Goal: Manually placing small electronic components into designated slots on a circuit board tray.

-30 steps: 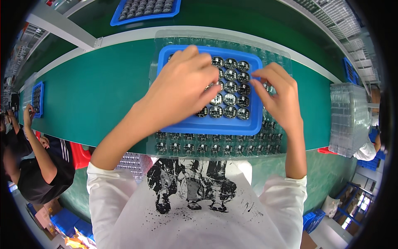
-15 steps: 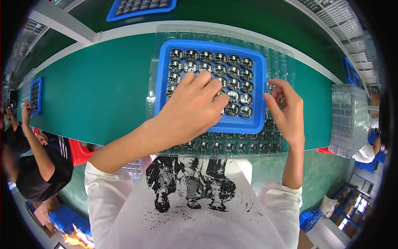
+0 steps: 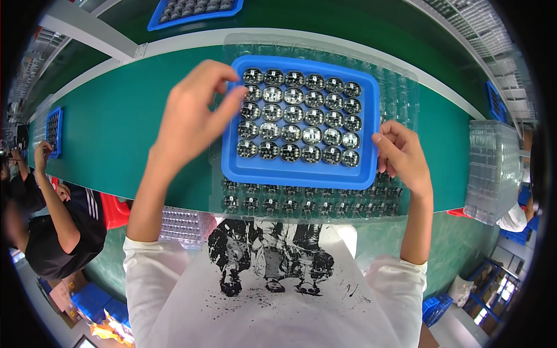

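A blue plastic tray lies in front of me, filled with rows of small round circuit boards, their electronic parts facing up. My left hand is at the tray's upper left edge, slightly blurred. Its thumb and fingers are apart, with nothing visible between them. At the right rim, my right hand has curled fingers, the thumb against the edge of the tray. Beneath the tray is a clear plastic blister sheet, with rows of dark parts showing along its near side.
The green table runs left and right. A stack of clear blister trays stands at the right. Another blue tray sits beyond the pale rail. On the left, a co-worker's hand is beside a further blue tray.
My left hand has lifted from the boards and moved left and away to the tray's upper left edge, uncovering the rows. My right hand's fingers have curled closer to the right rim.
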{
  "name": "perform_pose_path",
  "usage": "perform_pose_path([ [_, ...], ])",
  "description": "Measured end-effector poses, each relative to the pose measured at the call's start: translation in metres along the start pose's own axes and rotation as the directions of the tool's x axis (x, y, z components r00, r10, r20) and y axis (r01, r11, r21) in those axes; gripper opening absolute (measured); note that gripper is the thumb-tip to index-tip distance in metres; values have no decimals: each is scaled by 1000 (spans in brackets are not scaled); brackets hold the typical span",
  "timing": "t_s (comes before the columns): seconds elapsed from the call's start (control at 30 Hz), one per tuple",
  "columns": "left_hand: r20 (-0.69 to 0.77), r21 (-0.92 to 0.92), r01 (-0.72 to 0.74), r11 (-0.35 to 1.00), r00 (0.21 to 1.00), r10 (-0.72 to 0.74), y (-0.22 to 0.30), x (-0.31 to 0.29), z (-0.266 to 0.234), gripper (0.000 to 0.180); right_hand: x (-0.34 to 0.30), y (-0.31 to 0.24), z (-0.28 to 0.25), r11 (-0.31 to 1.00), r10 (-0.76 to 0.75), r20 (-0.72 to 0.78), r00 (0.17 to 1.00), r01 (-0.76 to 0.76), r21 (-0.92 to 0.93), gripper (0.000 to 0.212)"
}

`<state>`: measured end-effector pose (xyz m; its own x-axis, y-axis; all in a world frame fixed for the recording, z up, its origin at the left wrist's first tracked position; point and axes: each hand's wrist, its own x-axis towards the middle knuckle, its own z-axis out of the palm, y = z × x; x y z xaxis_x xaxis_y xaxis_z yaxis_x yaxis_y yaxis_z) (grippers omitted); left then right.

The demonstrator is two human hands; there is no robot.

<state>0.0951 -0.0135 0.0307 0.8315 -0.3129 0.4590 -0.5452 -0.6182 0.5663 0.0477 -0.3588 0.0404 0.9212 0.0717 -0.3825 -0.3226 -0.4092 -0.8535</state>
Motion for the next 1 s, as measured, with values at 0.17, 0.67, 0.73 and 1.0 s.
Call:
perform_pose_path([
  [0.17,-56,-93,294,951,952,-300,-51,-17,-9,14,5,1,-2,1000,16,88,996,-15,-9,16],
  [0.67,-147,-155,310,938,932,-332,-105,-25,3,15,12,-1,-13,968,-32,116,993,2,251,17],
  [0.73,-144,-173,319,932,928,-344,-105,-25,3,15,16,2,-13,961,-34,110,993,2,275,17],
  [1.0,-151,-129,318,939,930,-336,-97,-26,3,15,59,-10,-24,947,-121,76,990,93,307,15],
])
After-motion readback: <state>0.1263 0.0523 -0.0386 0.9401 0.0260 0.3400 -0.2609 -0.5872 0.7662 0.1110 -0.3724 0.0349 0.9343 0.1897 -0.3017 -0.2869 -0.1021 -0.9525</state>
